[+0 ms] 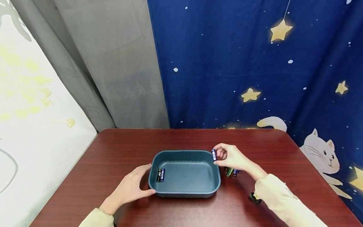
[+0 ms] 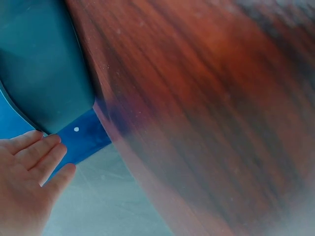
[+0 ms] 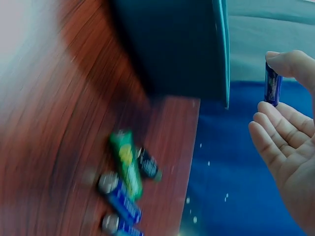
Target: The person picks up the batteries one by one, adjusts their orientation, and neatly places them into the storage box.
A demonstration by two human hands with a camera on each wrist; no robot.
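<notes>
Blue battery (image 1: pixel 214 155) pinched between thumb and fingertips of right hand (image 1: pixel 231 156), by far right corner of tray (image 1: pixel 184 193). Left hand (image 1: pixel 131 186) touches tray's left edge, thumb spread from fingers. Two batteries (image 1: pixel 162 175) lie inside that edge; loose batteries (image 1: pixel 235 172) lie on worktop (image 1: pixel 184 138) beside right edge.

two hands counted, left hand (image 1: pixel 129 187) and right hand (image 1: pixel 231 156) | two sleeves (image 1: pixel 286 198) seen | one table (image 1: pixel 127 145) seen | one tub (image 1: pixel 184 192) counted | batteries: two tub batteries (image 1: pixel 162 175) contained, one pinched battery (image 1: pixel 214 155) held by the right hand, at least four loose batteries (image 3: pixel 126 164) left on the table | one cat (image 1: pixel 321 153) printed on cloth
</notes>
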